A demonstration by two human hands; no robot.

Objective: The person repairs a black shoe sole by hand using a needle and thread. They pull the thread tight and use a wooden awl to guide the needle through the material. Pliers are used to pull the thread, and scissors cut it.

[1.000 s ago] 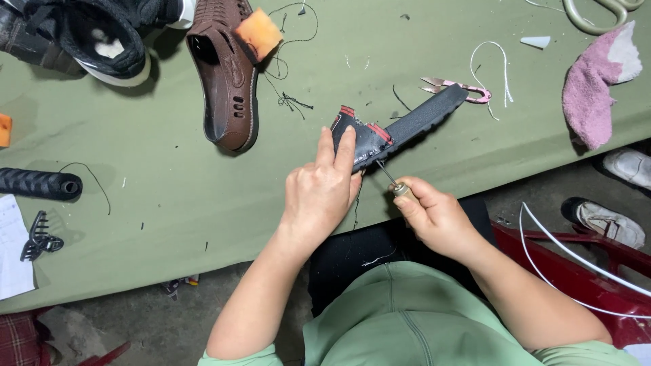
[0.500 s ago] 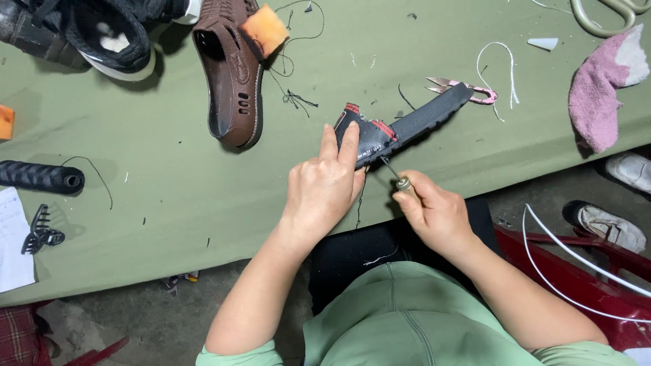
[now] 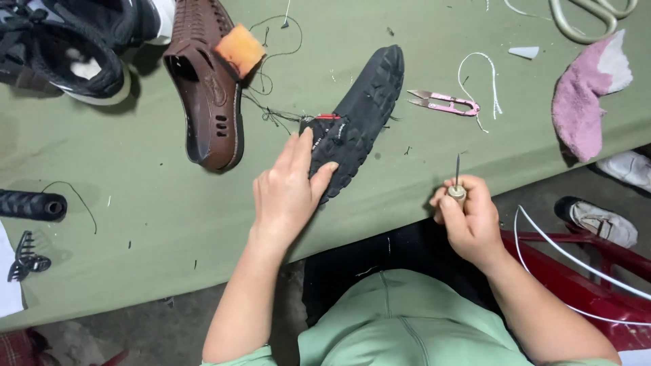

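A black shoe (image 3: 363, 112) lies sole up on the green table (image 3: 135, 203), with a red tab at its near end. My left hand (image 3: 288, 190) grips the shoe's near end, thumb on the treaded sole. Apart from the shoe, at the table's front edge, my right hand (image 3: 468, 217) holds a stitching awl (image 3: 457, 184) with its thin needle pointing up.
A brown perforated sandal (image 3: 207, 88) with an orange sponge (image 3: 240, 50) lies left of the shoe. Black sneakers (image 3: 74, 41) sit at the far left. Pink thread snips (image 3: 447, 103), white thread (image 3: 485, 71), a pink cloth (image 3: 586, 102) and a black handle (image 3: 30, 205) lie around.
The shoe, held on edge between both hands before, now lies sole up on the table. My right hand has drawn the awl away to the right.
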